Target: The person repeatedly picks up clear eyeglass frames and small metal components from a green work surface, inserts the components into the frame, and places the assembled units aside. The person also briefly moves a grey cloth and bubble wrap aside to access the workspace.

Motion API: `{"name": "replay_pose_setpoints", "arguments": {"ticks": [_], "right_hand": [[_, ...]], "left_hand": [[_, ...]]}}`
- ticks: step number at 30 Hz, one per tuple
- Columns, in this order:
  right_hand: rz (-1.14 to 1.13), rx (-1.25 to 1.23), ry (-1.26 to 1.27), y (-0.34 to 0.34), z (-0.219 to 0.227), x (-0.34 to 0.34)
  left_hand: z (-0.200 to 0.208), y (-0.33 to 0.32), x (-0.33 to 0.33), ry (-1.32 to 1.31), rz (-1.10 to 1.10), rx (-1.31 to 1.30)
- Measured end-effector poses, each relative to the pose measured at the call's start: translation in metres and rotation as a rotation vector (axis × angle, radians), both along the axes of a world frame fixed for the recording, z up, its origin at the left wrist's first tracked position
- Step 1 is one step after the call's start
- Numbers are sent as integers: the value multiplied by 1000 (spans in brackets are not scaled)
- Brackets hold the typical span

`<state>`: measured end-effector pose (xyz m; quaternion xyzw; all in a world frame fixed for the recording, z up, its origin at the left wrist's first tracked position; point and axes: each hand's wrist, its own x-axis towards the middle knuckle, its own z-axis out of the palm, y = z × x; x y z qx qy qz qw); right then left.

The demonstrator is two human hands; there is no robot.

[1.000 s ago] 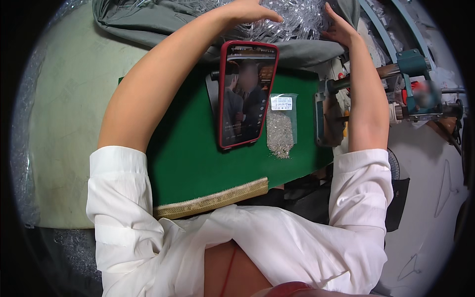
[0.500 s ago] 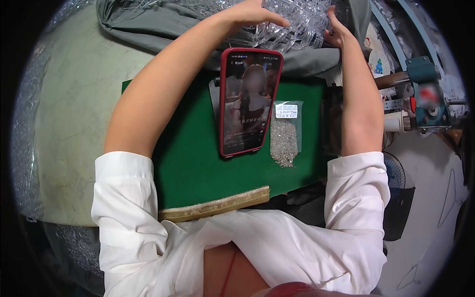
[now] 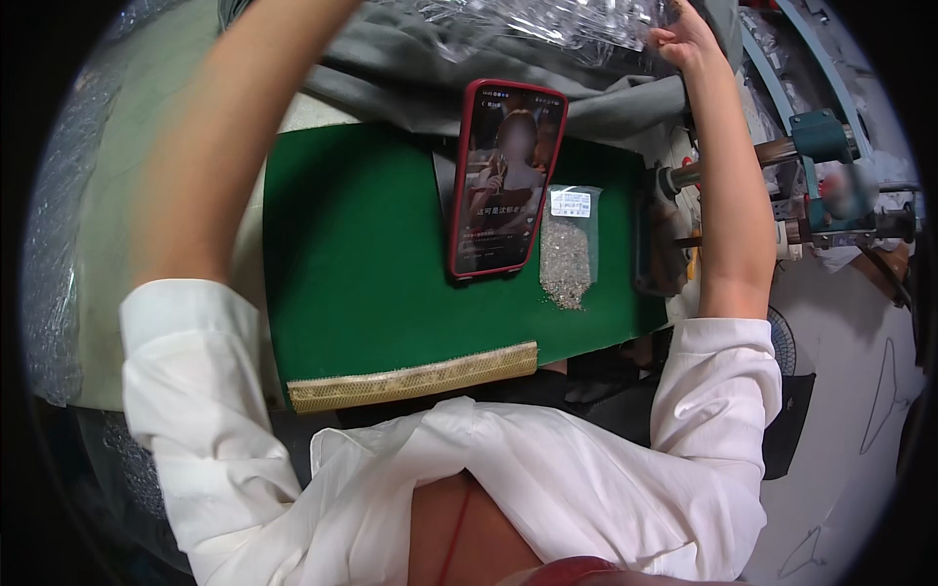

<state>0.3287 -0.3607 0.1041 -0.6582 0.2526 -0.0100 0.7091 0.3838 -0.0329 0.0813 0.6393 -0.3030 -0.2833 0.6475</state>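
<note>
At the top edge, a heap of clear plastic pieces (image 3: pixel 576 27) lies in a grey cloth bag (image 3: pixel 391 93). My right hand (image 3: pixel 687 41) is at the heap's right side, by the cloth, with its fingers curled in. What those fingers hold, if anything, cannot be made out. My left forearm runs up past the top edge, so the left hand is outside the picture. Below the heap, a phone (image 3: pixel 508 181) in a red case leans upright on a green mat (image 3: pixel 362 254), playing a video.
Right of the phone lies a clear bag (image 3: pixel 567 249) of small glittery grains, some spilled at its lower end. A woven gold strip (image 3: pixel 415 376) edges the mat's front. A green metal machine (image 3: pixel 831 146) stands at right. Bubble wrap (image 3: pixel 59 244) lines the far left.
My left hand has swung up and left, out of the picture. The right hand has risen slightly, its fingers now curled. The heap sits higher in view, and the whole view has shifted.
</note>
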Motion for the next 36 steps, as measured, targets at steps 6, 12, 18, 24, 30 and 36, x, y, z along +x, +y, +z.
{"name": "replay_pose_setpoints", "arguments": {"ticks": [6,12,18,24,30,36], "right_hand": [[234,355,-54,101,28,-11],[310,-149,-229,167,-3,-15],[232,-957,-175,172,-41,-54],[572,-1403,180,110,14,-75],[419,-1512,-8,84,48,-96],[172,-1125,-609,44,0,-113]], "left_hand": [[42,100,21,-94,68,146],[4,166,59,-146,79,495],[-103,172,80,-364,356,661],[-102,167,96,-771,577,781],[-87,173,78,-794,660,909],[-24,152,23,-1450,863,1091]]}}
